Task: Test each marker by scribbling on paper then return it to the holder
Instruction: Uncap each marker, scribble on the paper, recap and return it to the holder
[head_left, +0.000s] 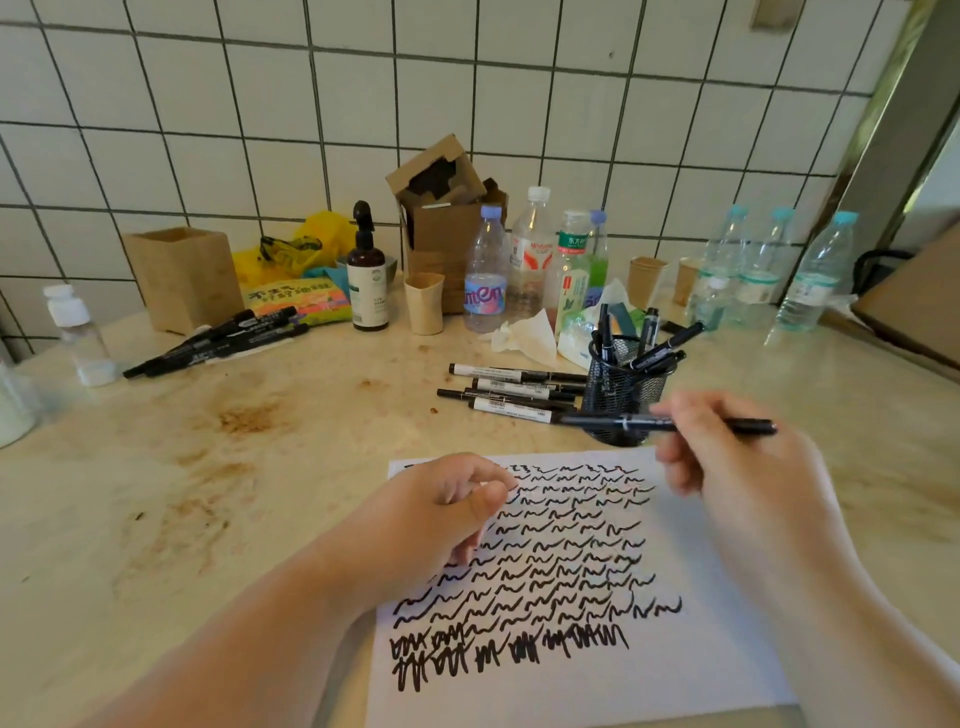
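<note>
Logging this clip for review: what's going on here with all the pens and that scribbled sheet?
A person is testing markers at a counter. The right hand holds a black marker level above the paper, in front of the mesh holder, which already has several markers in it. The left hand rests on the paper, fingers loosely curled. Rows of black squiggles cover most of the sheet. More markers lie left of the holder.

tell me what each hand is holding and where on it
Right hand pinches a black marker near its rear half. Left hand holds nothing.
</note>
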